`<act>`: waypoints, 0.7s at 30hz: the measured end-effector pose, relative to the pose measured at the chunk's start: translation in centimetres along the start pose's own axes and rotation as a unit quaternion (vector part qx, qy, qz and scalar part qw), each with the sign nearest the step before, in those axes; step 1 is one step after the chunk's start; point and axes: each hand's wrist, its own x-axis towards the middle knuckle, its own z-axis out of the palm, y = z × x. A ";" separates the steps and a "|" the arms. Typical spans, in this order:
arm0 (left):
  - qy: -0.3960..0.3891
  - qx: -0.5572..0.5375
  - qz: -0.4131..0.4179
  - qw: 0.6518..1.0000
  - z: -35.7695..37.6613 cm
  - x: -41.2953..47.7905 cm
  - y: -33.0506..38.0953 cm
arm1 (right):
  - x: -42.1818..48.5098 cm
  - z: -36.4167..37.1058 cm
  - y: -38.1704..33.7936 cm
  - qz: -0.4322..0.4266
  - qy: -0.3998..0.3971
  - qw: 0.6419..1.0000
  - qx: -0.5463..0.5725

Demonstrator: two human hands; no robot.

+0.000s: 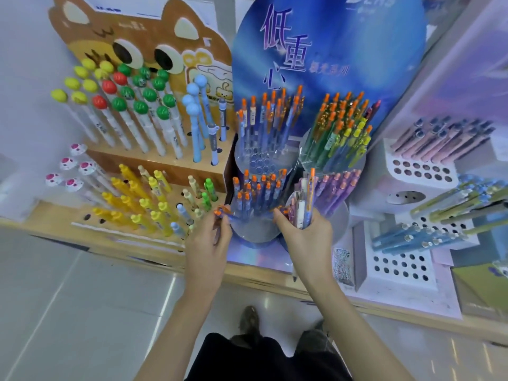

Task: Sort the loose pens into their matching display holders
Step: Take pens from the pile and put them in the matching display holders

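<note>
The person is standing at the desk (275, 281), both hands reaching in at the blue display (330, 50). The left hand (209, 243) is curling round a pen (220, 211) with an orange cap, pinching it near the top. The view there is blurred, so it may be holding 2 rather than 1. That pen is sitting just left of the front clear holder (244, 233), which is carrying a cluster of orange-capped blue pens (258, 188). The right hand (306, 237) is gripping a bunch (303, 199) of loose pens upright in its fist, with white, pink and blue barrels showing and 1 orange-tipped pen standing taller than the rest. The bunch is hovering between the 2 front holders, just before the purple pens (338, 185). To the left, a bear stand (154, 31) is holding ball-topped pens, with yellow pens (137, 199) in the tier below. To the right, white racks (369, 279) are showing rows of open holes.
</note>
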 end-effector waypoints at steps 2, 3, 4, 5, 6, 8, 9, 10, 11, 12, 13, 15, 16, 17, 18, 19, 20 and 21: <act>-0.001 -0.001 -0.007 1.000 -0.2 -0.3 -0.1 | 0.2 0.3 -0.4 -0.012 0.000 1.000 -0.020; -0.003 0.003 -0.011 1.000 -0.2 -0.4 -0.2 | 0.4 0.6 -0.6 -0.018 -0.003 0.999 -0.030; -0.004 0.005 -0.014 1.000 -0.3 -0.6 -0.4 | 0.6 0.9 -1.0 -0.024 -0.009 0.999 -0.039; -0.005 0.004 -0.016 1.000 -0.4 -0.6 -0.5 | 0.8 1.3 -1.3 -0.029 -0.017 0.999 -0.043; -0.004 -0.002 -0.015 1.000 -0.5 -0.6 -0.5 | 0.9 1.6 -1.6 -0.036 -0.024 0.998 -0.042; -0.001 -0.012 -0.010 1.000 -0.7 -0.6 -0.5 | 1.1 2.4 -2.0 -0.055 -0.034 0.997 -0.042; 0.000 -0.017 -0.009 1.000 -0.9 -0.5 -0.5 | 1.1 2.6 -2.0 -0.061 -0.038 0.996 -0.046; -0.001 -0.023 -0.009 1.000 -1.0 -0.4 -0.5 | 1.0 2.8 -2.0 -0.063 -0.043 0.996 -0.049; 0.000 -0.029 -0.011 1.000 -1.1 -0.3 -0.6 | 0.8 3.0 -1.9 -0.062 -0.046 0.996 -0.052; 0.001 -0.032 -0.011 0.999 -1.2 -0.2 -0.6 | 0.7 3.1 -1.7 -0.059 -0.045 0.996 -0.055; 0.004 -0.033 -0.009 0.999 -1.2 -0.2 -0.7 | 0.6 3.1 -1.5 -0.058 -0.040 0.996 -0.059; 0.007 -0.032 -0.004 0.999 -1.3 0.0 -0.7 | 0.7 3.2 -1.2 -0.062 -0.019 0.996 -0.063; 0.007 -0.032 -0.003 0.999 -1.4 0.0 -0.7 | 0.9 3.1 -1.1 -0.064 -0.006 0.996 -0.066; 0.005 -0.034 -0.002 0.999 -1.4 0.1 -0.7 | 1.2 3.1 -1.0 -0.064 0.005 0.995 -0.073; 0.003 -0.037 -0.003 0.999 -1.4 0.1 -0.7 | 1.5 3.0 -0.9 -0.059 0.012 0.995 -0.081; 0.000 -0.040 -0.005 0.999 -1.4 0.1 -0.7 | 1.8 3.0 -0.8 -0.053 0.016 0.995 -0.088; -0.002 -0.042 -0.006 0.999 -1.5 0.2 -0.7 | 2.1 2.9 -0.6 -0.046 0.022 0.995 -0.091; -0.002 -0.043 -0.006 0.999 -1.5 0.3 -0.6 | 2.4 2.8 -0.5 -0.041 0.027 0.995 -0.090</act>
